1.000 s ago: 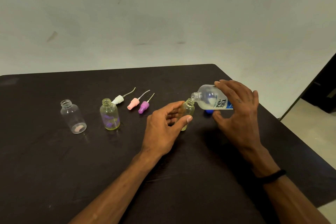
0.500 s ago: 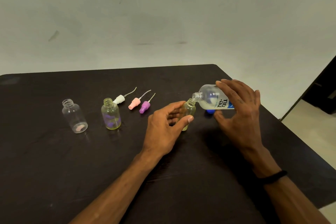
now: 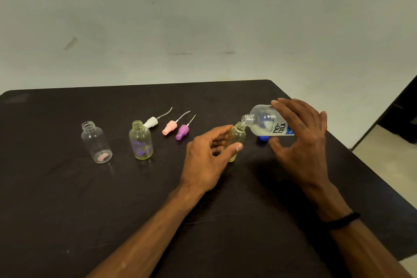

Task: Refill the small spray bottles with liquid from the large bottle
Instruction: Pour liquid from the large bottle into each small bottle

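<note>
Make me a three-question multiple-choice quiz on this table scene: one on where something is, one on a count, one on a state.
1. Where is the purple spray cap?
A. on the table beside the pink cap
B. on a small bottle
C. in the left hand

2. How many spray caps lie loose?
A. one
B. three
C. five

3. How is the big bottle held?
A. upright
B. tipped, mouth at a small bottle
C. lying flat on the table

Answers: 1 A, the purple cap lies by the pink cap; 2 B, the white cap too; 3 B, the right hand tilts the big bottle over the small bottle in the left hand.
</note>
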